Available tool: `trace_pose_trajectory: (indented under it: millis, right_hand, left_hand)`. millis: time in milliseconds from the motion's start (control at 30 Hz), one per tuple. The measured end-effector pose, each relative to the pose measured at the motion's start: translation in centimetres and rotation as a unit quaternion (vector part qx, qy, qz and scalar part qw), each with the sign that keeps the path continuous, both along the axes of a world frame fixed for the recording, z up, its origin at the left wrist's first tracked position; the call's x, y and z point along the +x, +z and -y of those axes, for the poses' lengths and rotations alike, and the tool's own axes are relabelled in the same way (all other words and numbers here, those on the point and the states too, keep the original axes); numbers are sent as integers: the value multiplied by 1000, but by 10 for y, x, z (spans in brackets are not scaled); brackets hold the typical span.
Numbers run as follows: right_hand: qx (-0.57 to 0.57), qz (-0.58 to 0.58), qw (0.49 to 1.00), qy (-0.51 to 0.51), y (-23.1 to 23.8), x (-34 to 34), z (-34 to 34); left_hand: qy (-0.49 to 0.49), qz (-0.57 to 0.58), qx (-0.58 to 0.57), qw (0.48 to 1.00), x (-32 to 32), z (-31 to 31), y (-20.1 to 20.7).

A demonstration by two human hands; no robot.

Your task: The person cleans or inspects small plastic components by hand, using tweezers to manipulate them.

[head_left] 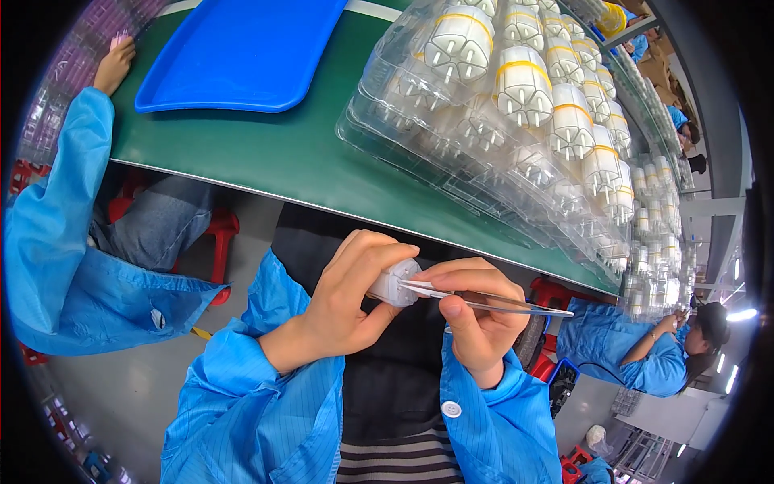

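My left hand (pixel 343 290) is closed around a small white round plastic part (pixel 389 284), held over my lap in front of the table edge. Its end face is turned toward my right. In my right hand (pixel 476 302) is a pair of metal tweezers (pixel 524 307), gripped between thumb and fingers. The tweezer tips touch or lie just in front of the part's face; any small piece between them is too small to make out.
A blue tray (pixel 234 56) lies on the green table (pixel 298 157). Stacked clear plastic trays (pixel 451 173) at right hold several white cylindrical parts with prongs and yellow bands (pixel 524 85). A co-worker's blue sleeve (pixel 56 218) is at left; another person (pixel 637 347) works at right. Red stools stand nearby.
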State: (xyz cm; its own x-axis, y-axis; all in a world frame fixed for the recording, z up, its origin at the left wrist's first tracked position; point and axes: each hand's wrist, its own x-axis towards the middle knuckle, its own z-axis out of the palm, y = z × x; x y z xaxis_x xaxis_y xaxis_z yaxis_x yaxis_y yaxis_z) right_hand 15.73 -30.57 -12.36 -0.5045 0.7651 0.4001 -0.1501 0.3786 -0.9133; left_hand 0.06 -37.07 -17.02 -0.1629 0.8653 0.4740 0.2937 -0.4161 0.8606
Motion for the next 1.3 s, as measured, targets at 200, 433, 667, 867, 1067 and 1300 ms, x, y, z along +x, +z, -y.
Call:
trace_pose_trajectory:
  millis: [200,433,667,867,1067,1300]
  right_hand:
    - [12,7,1000,5,-2,2,-1]
    - [15,-6,1000,4,-2,2,-1]
    - [57,-2,998,3,-1,0,-4]
    - [105,59,993,7,10,-1,-5]
    - [138,90,986,0,14,-2,-5]
    - [49,55,997,15,10,8,-6]
  left_hand:
    - [-4,1,6,1000,1,-1,-1]
    - [-27,25,-10,999,0,0,2]
    - [-31,26,-17,999,-1,0,6]
    - [-36,-10,-15,999,-4,0,5]
    - [-41,-26,-21,999,-4,-1,4]
    - [-83,18,-29,996,-7,-1,7]
